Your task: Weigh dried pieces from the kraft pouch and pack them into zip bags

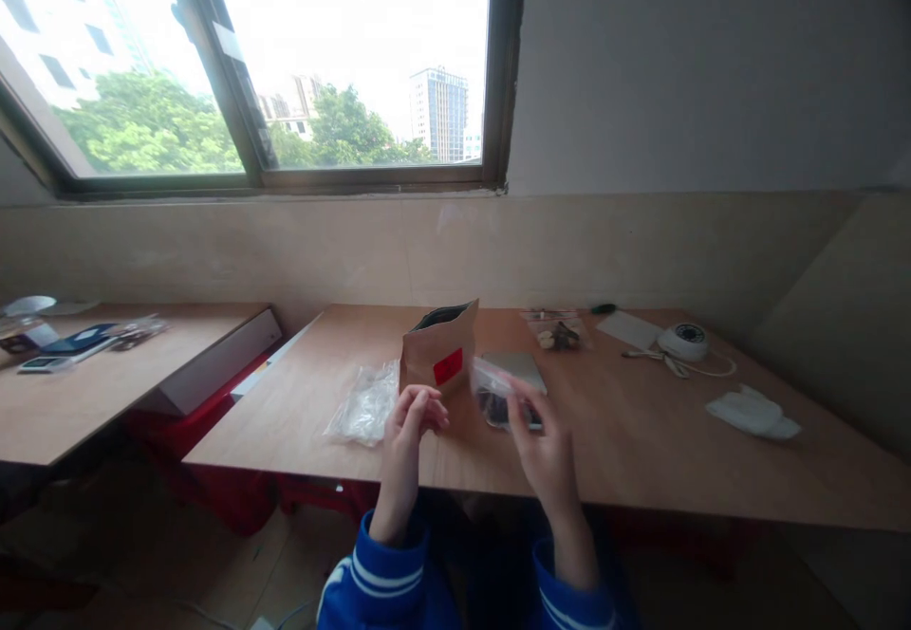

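Observation:
My right hand [542,435] pinches a small clear zip bag [491,379] between thumb and fingers; the bag is somewhat blurred, and its contents I cannot make out. My left hand [413,418] is loosely curled closed, with nothing visible in it, just in front of a brown paper pouch [419,355]. That pouch stands upright, its top gaping, with a red label [448,366] on its front. Left of it lies a pile of clear plastic bags [364,407]. Behind my right hand is a flat grey-topped device [530,366] with a dark front part, partly covered.
Farther back lies a clear bag with several pale and dark pieces [560,336]. At right are a white dome camera [684,341] with its cable, a white sheet [629,328] and a crumpled white bag [752,412]. Another table [92,402] stands left, beside a red stool [213,450].

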Demonstrator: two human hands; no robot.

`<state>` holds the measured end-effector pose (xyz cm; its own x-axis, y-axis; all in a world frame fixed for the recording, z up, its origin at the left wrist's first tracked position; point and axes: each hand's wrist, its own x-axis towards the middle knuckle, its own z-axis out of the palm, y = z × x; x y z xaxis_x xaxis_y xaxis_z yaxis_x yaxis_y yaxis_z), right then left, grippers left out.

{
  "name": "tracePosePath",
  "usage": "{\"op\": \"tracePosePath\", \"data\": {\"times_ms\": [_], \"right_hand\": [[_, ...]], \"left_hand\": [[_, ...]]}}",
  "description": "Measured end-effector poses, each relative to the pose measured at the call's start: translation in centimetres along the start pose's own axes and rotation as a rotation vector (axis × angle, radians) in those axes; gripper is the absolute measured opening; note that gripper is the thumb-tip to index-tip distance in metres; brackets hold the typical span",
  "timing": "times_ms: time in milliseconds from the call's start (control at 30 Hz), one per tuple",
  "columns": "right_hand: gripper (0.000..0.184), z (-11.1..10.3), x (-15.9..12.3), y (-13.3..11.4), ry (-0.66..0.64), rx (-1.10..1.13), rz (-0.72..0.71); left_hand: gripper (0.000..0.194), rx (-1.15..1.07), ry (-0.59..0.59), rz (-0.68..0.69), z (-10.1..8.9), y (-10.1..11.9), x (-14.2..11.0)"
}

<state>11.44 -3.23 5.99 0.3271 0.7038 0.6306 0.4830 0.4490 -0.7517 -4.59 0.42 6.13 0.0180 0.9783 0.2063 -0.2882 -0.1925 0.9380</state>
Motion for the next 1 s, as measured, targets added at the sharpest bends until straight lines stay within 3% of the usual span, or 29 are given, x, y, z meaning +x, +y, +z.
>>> {"op": "tracePosePath", "data": {"times_ms": [100, 200, 400, 533, 633, 700, 833, 1000], "right_hand": [[0.022, 0.3, -0.2, -0.9, -0.136, 0.059, -0.069], [0.026, 0.1, -0.4, -1.1, -0.319, 0.099, -0.075], [0.028, -1.1, -0.6, -0.5, -0.534, 0.179, 0.051], [0.022, -1.4, -0.8, -0.5, -0.63, 0.211, 0.134], [0.036, -0.8, -1.0, -0.2, -0.651, 0.245, 0.224], [0.041, 0.0, -1.2, 0.4, -0.598, 0.263, 0.296], [0.03, 1.6, -1.4, 1.9, -0.444, 0.288, 0.409], [0.028, 1.5, -1.7, 2.9, -0.453, 0.343, 0.474]], "left_hand": [[0.026, -0.163, -0.011, -0.129, 2.2, -0.7, -0.2], [0.037, -0.293, -0.014, -0.293, 2.8, -1.8, 0.2], [0.034, -0.249, -0.061, -0.423, 1.5, -4.3, 0.1], [0.03, -0.195, -0.004, -0.46, 0.2, -5.5, 0.0], [0.028, -0.102, 0.032, -0.407, -0.2, -5.5, 0.1], [0.027, -0.057, 0.013, -0.345, -0.1, -5.2, 0.1], [0.03, 0.052, -0.103, -0.23, 0.7, -4.9, -0.1], [0.028, 0.245, -0.172, -0.082, 1.4, -5.3, -0.9]]}}
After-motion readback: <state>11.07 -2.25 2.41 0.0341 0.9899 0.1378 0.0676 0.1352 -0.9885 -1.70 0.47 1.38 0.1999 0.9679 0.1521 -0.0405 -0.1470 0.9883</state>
